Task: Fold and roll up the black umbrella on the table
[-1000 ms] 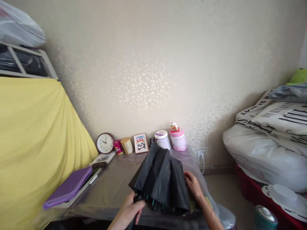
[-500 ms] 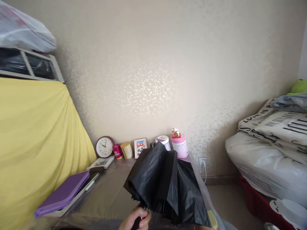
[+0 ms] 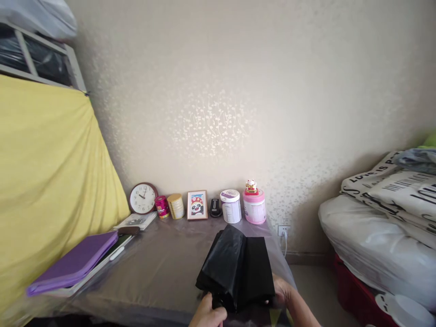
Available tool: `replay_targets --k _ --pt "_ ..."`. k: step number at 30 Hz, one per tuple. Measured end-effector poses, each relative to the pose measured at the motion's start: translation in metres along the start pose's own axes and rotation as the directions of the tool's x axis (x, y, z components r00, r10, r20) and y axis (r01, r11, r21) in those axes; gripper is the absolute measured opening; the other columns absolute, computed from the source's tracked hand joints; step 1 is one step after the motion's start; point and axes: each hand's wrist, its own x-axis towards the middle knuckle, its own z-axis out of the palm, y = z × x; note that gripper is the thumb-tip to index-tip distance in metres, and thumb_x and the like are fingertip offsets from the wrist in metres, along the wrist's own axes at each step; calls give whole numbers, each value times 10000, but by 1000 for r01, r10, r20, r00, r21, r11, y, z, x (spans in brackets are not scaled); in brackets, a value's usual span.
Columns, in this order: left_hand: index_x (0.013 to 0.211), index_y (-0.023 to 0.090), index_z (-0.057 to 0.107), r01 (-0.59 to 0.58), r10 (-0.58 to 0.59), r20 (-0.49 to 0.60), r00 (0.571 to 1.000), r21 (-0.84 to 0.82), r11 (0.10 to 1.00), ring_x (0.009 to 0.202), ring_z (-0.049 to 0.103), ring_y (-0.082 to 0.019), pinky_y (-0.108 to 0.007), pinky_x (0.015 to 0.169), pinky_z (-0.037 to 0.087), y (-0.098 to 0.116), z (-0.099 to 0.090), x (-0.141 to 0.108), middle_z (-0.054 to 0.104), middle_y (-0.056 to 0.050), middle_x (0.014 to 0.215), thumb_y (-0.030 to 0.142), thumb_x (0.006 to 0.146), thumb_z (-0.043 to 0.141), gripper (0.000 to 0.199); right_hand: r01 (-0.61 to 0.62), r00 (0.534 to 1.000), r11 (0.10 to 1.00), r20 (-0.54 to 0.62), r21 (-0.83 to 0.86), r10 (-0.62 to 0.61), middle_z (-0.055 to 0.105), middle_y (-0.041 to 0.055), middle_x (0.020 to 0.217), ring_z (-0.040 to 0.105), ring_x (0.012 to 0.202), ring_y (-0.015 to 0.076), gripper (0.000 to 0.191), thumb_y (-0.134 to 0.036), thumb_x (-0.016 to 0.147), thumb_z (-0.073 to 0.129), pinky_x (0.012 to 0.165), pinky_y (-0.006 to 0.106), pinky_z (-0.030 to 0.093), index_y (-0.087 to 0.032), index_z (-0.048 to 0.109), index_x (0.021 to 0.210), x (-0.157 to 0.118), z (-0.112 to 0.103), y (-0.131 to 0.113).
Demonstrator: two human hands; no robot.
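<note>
1. I have the black umbrella [image 3: 235,268] held in front of me, above the near right part of the worktop [image 3: 163,259], its dark fabric gathered into broad, loose folds.
2. My left hand [image 3: 207,313] is at the umbrella's lower left end; its grip is closed around the base, thumb uppermost. The handle itself is mostly hidden from me.
3. My right hand [image 3: 281,290] is against the right edge of the fabric. Most of its fingers are behind the folds, so I cannot tell how far that grip is closed or whether it pinches the cloth.
4. Along the wall at the back of the worktop I see, from left to right, a round clock [image 3: 143,198], a pink tin [image 3: 162,206], a tub with a yellow lid [image 3: 176,206], a framed panda picture [image 3: 197,205], a small black object [image 3: 215,207], a white tub [image 3: 231,206] and a pink tub [image 3: 255,208] with a cat figurine [image 3: 251,186] on its lid.
5. On my left a purple folder [image 3: 76,256] lies near a dark case [image 3: 128,230], next to a yellow cloth [image 3: 51,172] that hangs down.
6. On my right, beyond the worktop, a wall socket [image 3: 283,230] has a white plug in it, and a large white bag [image 3: 368,245] sits over a red box [image 3: 354,295], with printed bedding [image 3: 408,190] piled on top.
</note>
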Motion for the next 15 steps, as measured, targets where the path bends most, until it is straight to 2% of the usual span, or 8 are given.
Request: replay_targets --k 2,5,7,9,12,13,15 --pt "962 191 503 -9 10 -21 1000 26 1000 625 598 -162 -268 615 436 -5 7 8 584 17 638 159 655 481 309 -110 988 994 104 -4 110 524 -13 435 423 376 83 208 -372 645 589 377 188 345 -190 575 547 -3 -2 1" --pt "1141 168 420 -50 55 -60 997 70 996 903 607 -195 -275 800 423 -14 12 16 630 -61 904 115 625 539 533 -107 972 987 197 -121 130 549 -23 456 392 336 47 178 -324 688 518 337 144 278 -185 576 592 -9 -14 -5" --pt "1185 155 390 -72 79 -72 994 92 993 969 589 -203 -271 847 407 -18 13 17 619 -79 949 117 630 548 578 -93 960 971 239 -221 147 556 -18 461 409 334 41 163 -283 677 512 329 135 254 -173 566 569 -16 -26 -10" --pt "1193 165 388 -81 84 -43 996 75 994 831 623 -192 -274 744 455 -20 12 14 614 -50 844 172 675 532 537 -91 958 957 240 -274 160 557 -19 460 416 339 40 122 -244 659 517 335 134 243 -171 584 587 -24 -38 -14" --pt "1227 201 352 -66 75 102 992 -86 994 516 556 -142 -247 485 450 -17 8 4 520 43 601 284 747 469 500 -142 964 951 182 -276 196 549 -28 446 410 337 50 68 -202 621 536 352 156 262 -191 601 637 -38 -55 -13" --pt "1244 220 334 -70 95 151 984 -162 984 478 524 -119 -233 474 448 -16 6 0 492 64 565 295 758 457 507 -164 966 949 150 -270 210 541 -29 435 407 331 56 58 -195 609 539 355 166 267 -197 595 624 -42 -60 -11" --pt "1257 226 324 -36 70 166 984 -198 979 409 473 -89 -223 448 437 -14 5 -4 513 59 587 313 769 440 509 -207 967 940 87 -272 239 533 -23 422 403 318 70 48 -192 587 541 352 187 268 -206 588 590 -48 -72 -3"
